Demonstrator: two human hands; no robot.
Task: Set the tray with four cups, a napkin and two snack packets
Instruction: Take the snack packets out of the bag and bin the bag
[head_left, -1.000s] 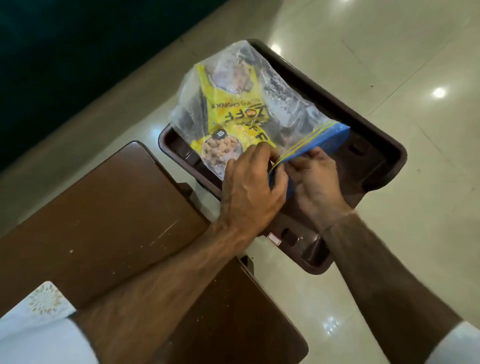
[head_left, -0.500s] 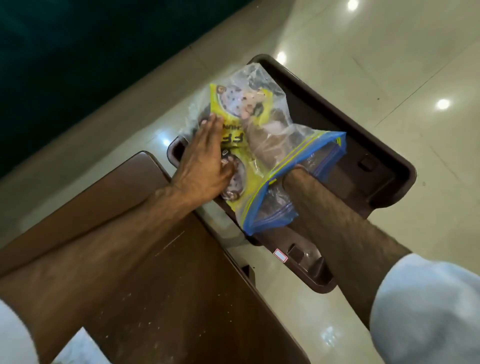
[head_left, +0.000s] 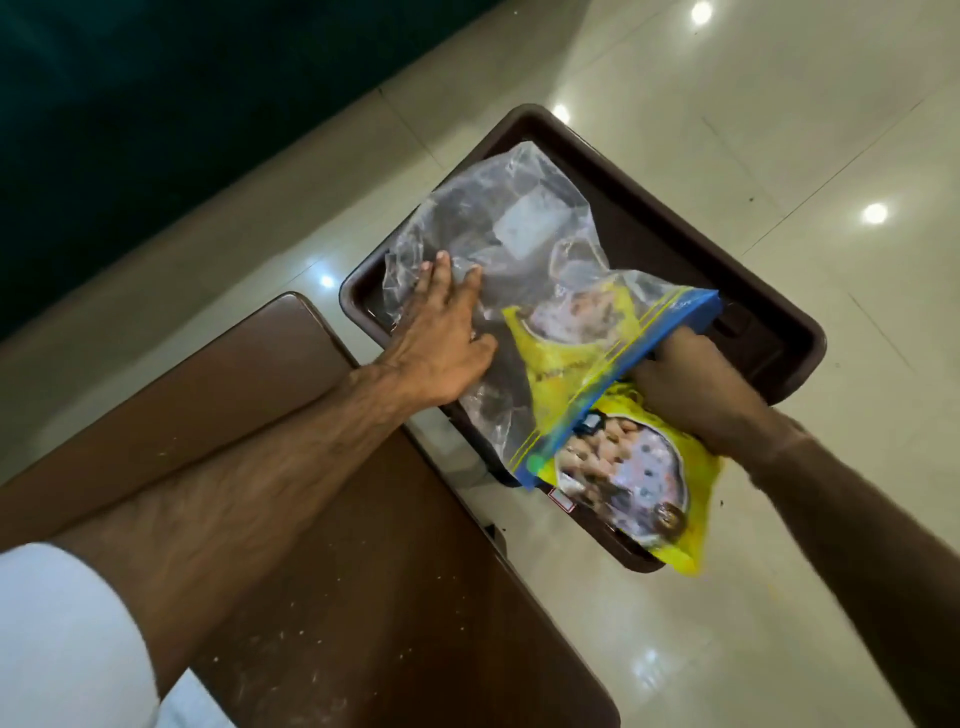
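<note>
A clear zip bag (head_left: 511, 244) with a blue zip edge lies on the dark brown tray (head_left: 769, 306). My left hand (head_left: 441, 338) presses flat on the bag's near left side, fingers spread. My right hand (head_left: 696, 384) grips a yellow snack packet (head_left: 639, 483), which is half out of the bag's mouth and hangs over the tray's near corner. A second yellow snack packet (head_left: 566, 343) still shows inside the bag. No cups or napkin are in view.
A brown wooden table (head_left: 332, 545) fills the lower left, its edge touching the tray. Glossy cream floor tiles (head_left: 779, 130) surround the tray on the right. A dark green wall (head_left: 156, 93) runs along the upper left.
My right hand, earlier deep inside the bag, has drawn back out holding a yellow snack packet. My left hand slid onto the clear part of the bag and holds it down.
</note>
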